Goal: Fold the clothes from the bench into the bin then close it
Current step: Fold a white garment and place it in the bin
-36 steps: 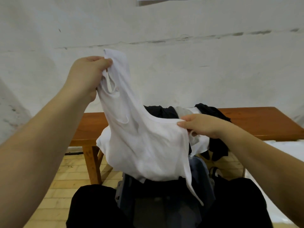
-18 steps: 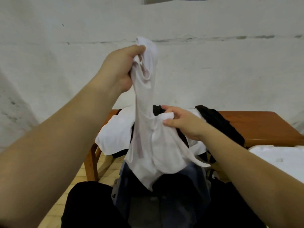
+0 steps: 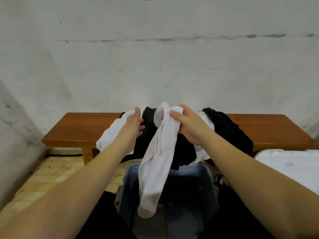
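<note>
White cotton is hanging in a long bunched strip: the white garment (image 3: 160,152) is dangling from the right hand (image 3: 185,125), whose fingers are curling round its top end, and its lower end is trailing down into the open mouth of the bin (image 3: 198,187), which is standing just in front of the bench's (image 3: 82,128) near edge. The left hand (image 3: 133,125) is hovering beside the strip with relaxed, spread fingers, gripping nothing. The task is looking early: a heap of black and white clothes (image 3: 229,128) is lying across the middle of the bench, the bin is showing nothing folded inside, and its white lid (image 3: 291,166) is lying off at the right. Compared with a second ago, the garment has been lowered and collapsed, and the left hand has released it.
</note>
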Demonstrator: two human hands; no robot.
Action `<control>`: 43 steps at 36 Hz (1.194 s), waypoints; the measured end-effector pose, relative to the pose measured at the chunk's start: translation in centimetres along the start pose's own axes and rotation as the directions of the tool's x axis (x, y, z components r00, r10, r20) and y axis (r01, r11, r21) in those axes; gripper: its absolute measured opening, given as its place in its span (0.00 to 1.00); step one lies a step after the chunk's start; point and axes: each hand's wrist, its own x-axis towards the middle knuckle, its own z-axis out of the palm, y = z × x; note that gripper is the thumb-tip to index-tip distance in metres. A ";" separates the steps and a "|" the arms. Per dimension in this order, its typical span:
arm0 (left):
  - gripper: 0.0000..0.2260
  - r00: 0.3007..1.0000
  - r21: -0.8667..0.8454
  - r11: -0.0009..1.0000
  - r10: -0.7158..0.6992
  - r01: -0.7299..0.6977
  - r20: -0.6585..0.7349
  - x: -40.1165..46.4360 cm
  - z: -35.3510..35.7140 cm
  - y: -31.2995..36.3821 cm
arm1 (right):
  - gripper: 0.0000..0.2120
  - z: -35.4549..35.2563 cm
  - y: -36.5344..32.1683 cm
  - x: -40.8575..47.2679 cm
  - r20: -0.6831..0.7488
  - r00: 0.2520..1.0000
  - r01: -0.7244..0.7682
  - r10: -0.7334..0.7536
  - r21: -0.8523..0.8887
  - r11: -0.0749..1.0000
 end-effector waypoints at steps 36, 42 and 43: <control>0.06 0.987 -0.056 0.988 0.141 -0.145 -0.073 2.4 -8.0 -0.2 | 0.08 -13.8 -2.1 -0.8 -0.359 0.921 -0.314 0.152 -0.451 0.836; 0.06 0.966 0.061 0.972 0.234 -0.228 -0.110 2.0 -10.8 2.0 | 0.09 -15.8 -1.5 -1.1 -0.424 0.880 -0.345 0.216 -0.255 0.903; 0.06 0.959 0.105 0.963 0.260 -0.248 -0.112 2.0 -11.3 2.3 | 0.08 -16.0 -1.5 -1.2 -0.436 0.872 -0.341 0.224 -0.212 0.916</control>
